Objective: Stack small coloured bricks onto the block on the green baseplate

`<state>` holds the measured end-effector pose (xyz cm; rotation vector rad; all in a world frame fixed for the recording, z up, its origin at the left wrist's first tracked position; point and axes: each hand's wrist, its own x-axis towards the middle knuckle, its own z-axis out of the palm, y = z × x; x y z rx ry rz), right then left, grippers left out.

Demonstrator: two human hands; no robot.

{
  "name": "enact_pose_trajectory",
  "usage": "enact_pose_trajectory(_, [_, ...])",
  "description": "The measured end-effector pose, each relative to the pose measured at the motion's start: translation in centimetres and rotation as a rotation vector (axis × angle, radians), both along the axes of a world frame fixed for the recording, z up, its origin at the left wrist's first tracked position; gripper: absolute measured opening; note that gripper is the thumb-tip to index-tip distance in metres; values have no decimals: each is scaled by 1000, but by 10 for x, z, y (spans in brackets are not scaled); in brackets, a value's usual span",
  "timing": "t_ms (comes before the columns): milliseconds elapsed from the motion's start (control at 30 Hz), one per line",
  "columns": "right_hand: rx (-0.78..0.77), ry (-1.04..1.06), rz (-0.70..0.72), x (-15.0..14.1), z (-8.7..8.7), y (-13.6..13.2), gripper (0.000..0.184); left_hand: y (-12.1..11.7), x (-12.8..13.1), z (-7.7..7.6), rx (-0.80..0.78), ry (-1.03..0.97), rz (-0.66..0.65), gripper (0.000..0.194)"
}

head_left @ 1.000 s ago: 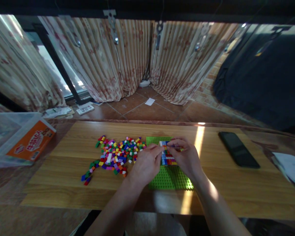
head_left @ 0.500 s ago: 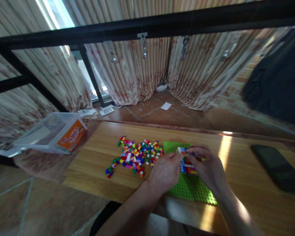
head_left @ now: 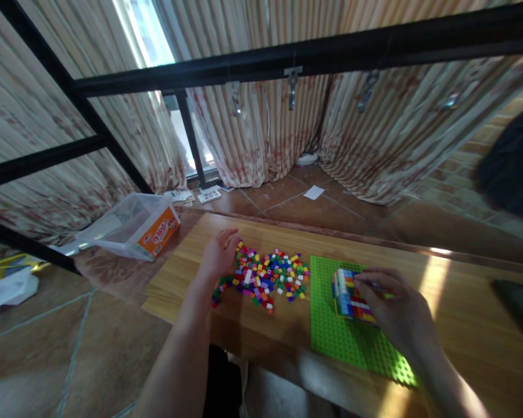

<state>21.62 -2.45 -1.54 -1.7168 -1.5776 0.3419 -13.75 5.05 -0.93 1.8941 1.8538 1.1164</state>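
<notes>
While the right hand (head_left: 396, 307) works at the brick block (head_left: 344, 296) on the green baseplate (head_left: 325, 334), the left hand (head_left: 219, 253) is beside the loose bricks (head_left: 265, 270), piled straight on the bench (head_left: 172, 278). Left fingers half-curled, right bunched; can't tell if either grips a brick. Clear bin (head_left: 128, 247) off the bench's left end, contents too hazy to tell.
</notes>
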Motion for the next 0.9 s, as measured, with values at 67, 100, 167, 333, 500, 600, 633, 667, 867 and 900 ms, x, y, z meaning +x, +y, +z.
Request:
enact_pose_trajectory(67, [6,-12,6,1,0,0,25,1,-7,-6,-21,25,-87,37])
enact_pose_trajectory(100, [15,-17,13,1,0,0,25,1,-7,-8,-35,35,-122,39])
enact_pose_trajectory(167, [31,-23,19,0,0,0,25,2,-5,-12,-68,50,-171,44])
enact_pose_trajectory(333, [27,-54,1,-1,2,0,26,0,6,-12,-102,35,-240,49])
enact_pose_trajectory(500, [8,-82,-2,-1,4,0,29,-5,20,-9,-132,-14,-315,49])
enact_pose_trajectory(600, [15,-74,5,-2,5,0,29,-10,28,-5,-146,-46,-359,49])
enact_pose_trajectory(633, [20,-72,10,-2,5,0,29,-12,31,-3,-154,-56,-375,49])
enact_pose_trajectory(667, [27,-72,15,-2,5,0,28,-13,33,-1,-164,-65,-390,48])
enact_pose_trajectory(867, [72,-94,33,-1,3,0,25,-20,43,10,-209,-189,-453,45])
enact_pose_trajectory(900, [76,-98,38,-1,3,0,25,-21,43,11,-211,-217,-457,45])
